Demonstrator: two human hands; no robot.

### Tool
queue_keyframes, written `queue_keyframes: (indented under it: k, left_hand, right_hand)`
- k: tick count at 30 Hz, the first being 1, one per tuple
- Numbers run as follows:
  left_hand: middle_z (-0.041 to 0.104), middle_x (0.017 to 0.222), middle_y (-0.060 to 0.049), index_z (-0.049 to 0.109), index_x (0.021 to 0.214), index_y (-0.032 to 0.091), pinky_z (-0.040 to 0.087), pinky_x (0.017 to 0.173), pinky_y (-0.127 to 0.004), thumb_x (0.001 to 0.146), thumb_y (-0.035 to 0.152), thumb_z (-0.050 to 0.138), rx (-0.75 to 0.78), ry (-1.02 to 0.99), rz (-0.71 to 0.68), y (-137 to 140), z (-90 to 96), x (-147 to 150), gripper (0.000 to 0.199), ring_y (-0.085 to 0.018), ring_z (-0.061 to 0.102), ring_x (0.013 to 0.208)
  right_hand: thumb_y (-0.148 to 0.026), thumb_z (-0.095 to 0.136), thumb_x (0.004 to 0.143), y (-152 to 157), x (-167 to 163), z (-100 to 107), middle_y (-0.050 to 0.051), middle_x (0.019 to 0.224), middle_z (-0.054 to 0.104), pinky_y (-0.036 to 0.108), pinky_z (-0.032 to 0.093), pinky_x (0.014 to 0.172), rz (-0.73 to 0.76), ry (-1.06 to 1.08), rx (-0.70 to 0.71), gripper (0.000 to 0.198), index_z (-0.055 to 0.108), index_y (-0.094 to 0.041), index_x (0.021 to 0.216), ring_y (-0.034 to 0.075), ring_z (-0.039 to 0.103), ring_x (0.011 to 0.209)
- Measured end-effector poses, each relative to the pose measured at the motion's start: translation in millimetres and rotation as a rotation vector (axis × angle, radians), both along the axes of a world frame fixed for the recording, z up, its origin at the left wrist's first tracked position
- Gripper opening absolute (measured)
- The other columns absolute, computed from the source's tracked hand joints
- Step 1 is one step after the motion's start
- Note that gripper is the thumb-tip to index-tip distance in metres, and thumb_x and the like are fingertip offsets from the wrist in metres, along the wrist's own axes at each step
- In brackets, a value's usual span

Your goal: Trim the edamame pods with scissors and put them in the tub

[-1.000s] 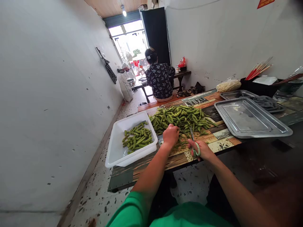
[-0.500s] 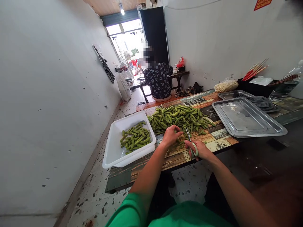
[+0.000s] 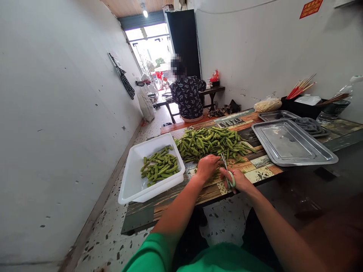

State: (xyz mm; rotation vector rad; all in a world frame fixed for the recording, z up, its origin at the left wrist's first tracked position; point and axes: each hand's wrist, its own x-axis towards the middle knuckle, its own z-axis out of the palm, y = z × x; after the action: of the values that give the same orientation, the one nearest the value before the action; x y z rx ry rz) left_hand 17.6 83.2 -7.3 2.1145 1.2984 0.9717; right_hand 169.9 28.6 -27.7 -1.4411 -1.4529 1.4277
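Observation:
My right hand (image 3: 239,180) grips a pair of scissors (image 3: 231,180) with pale green handles, its blades pointing up and away from me. Close to the blades, my left hand (image 3: 208,167) is closed, fingertips pinched together; whatever they hold is hidden. Just beyond both hands lies a big heap of green edamame pods (image 3: 211,141) on the patterned wooden table (image 3: 138,218). Small green trimmings are scattered beneath my hands. To the left, a white plastic tub (image 3: 131,168) contains a smaller batch of pods (image 3: 160,168).
An upturned-looking metal tray (image 3: 295,141) lies to the right, with a second tray holding a dark cloth (image 3: 309,125) behind it. Farther back are a black box (image 3: 300,105) with skewers and a bag of pale sticks (image 3: 268,105). Another person (image 3: 187,96) sits beyond the table.
My left hand has moved slightly right, nearer the scissor blades. The scissors stay in my right hand, and the whole view has shifted a little.

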Motion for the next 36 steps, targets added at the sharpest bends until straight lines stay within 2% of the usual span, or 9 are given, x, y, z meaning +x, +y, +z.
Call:
queue_keyframes:
  k: [3,10,15,20,26,29,32,34,36]
  left_hand:
    - [0.066,0.087,-0.006,0.073,0.082,0.025,0.042,0.079,-0.023,0.077,0.019,0.066,-0.016,-0.057,0.039,-1,2.9,0,0.01,-0.018,0.058,0.084]
    - [0.065,0.083,-0.005,0.072,0.081,0.026,0.042,0.076,-0.022,0.077,0.023,0.065,-0.032,-0.067,0.003,-2,5.0,-1,0.008,-0.018,0.057,0.083]
    - [0.061,0.081,-0.004,0.071,0.077,0.025,0.04,0.07,-0.021,0.077,0.023,0.065,-0.014,0.015,-0.024,-2,6.6,-4,0.006,-0.016,0.055,0.076]
    - [0.057,0.093,-0.003,0.069,0.072,0.024,0.038,0.066,-0.022,0.076,0.024,0.065,0.022,0.093,0.038,-2,7.9,-4,0.005,-0.014,0.053,0.073]
    - [0.057,0.082,-0.003,0.068,0.072,0.025,0.039,0.069,-0.022,0.074,0.021,0.066,-0.015,0.079,-0.02,-2,9.5,-5,0.005,-0.016,0.053,0.074]
    - [0.061,0.086,-0.005,0.069,0.081,0.024,0.041,0.077,-0.024,0.078,0.021,0.063,0.056,-0.019,-0.03,-2,12.4,-5,0.007,-0.017,0.056,0.081]
    - [0.065,0.088,-0.006,0.067,0.089,0.021,0.042,0.083,-0.026,0.082,0.023,0.06,0.09,-0.21,0.083,1,13.4,-5,0.011,-0.018,0.058,0.086]
    - [0.066,0.08,-0.005,0.067,0.088,0.019,0.043,0.076,-0.025,0.081,0.024,0.06,0.001,-0.352,0.147,3,12.7,-5,0.011,-0.015,0.058,0.077]
    - [0.066,0.073,-0.003,0.066,0.085,0.017,0.041,0.061,-0.022,0.08,0.025,0.061,-0.176,-0.486,0.145,5,12.0,-4,0.01,-0.011,0.054,0.061]
  right_hand:
    - [-0.065,0.053,0.079,0,0,1,-0.002,0.042,0.057,0.019,0.028,0.023,-0.013,0.02,-0.013,0.051,0.059,-0.015,0.073,0.007,0.04,0.022]
    - [-0.065,0.054,0.078,0,-1,4,-0.001,0.041,0.057,0.02,0.028,0.023,0.015,-0.013,-0.022,0.05,0.058,-0.016,0.069,0.008,0.04,0.023]
    - [-0.064,0.051,0.08,-2,-2,6,-0.003,0.036,0.052,0.02,0.023,0.023,-0.013,-0.095,0.035,0.051,0.055,-0.018,0.06,0.007,0.034,0.021]
    - [-0.063,0.052,0.08,-4,-2,8,-0.003,0.037,0.052,0.023,0.02,0.024,-0.011,-0.1,0.02,0.05,0.055,-0.018,0.058,0.007,0.028,0.02]
    - [-0.062,0.054,0.079,-4,-3,11,-0.003,0.035,0.048,0.022,0.024,0.026,-0.041,-0.153,0.057,0.05,0.055,-0.018,0.055,0.008,0.034,0.023]
    - [-0.064,0.055,0.077,-4,-4,12,-0.002,0.04,0.054,0.022,0.023,0.025,-0.027,-0.087,0.009,0.049,0.057,-0.017,0.063,0.007,0.034,0.022]
    - [-0.067,0.051,0.078,-3,-3,10,0.0,0.047,0.06,0.021,0.026,0.024,-0.03,0.002,-0.047,0.053,0.059,-0.016,0.073,0.007,0.038,0.023]
    - [-0.068,0.05,0.078,-2,-2,6,0.002,0.051,0.063,0.021,0.028,0.025,-0.029,0.041,-0.049,0.054,0.059,-0.015,0.077,0.008,0.04,0.024]
    - [-0.069,0.049,0.079,-2,-1,2,0.002,0.052,0.064,0.02,0.029,0.025,-0.019,0.053,-0.029,0.055,0.059,-0.015,0.078,0.007,0.04,0.025]
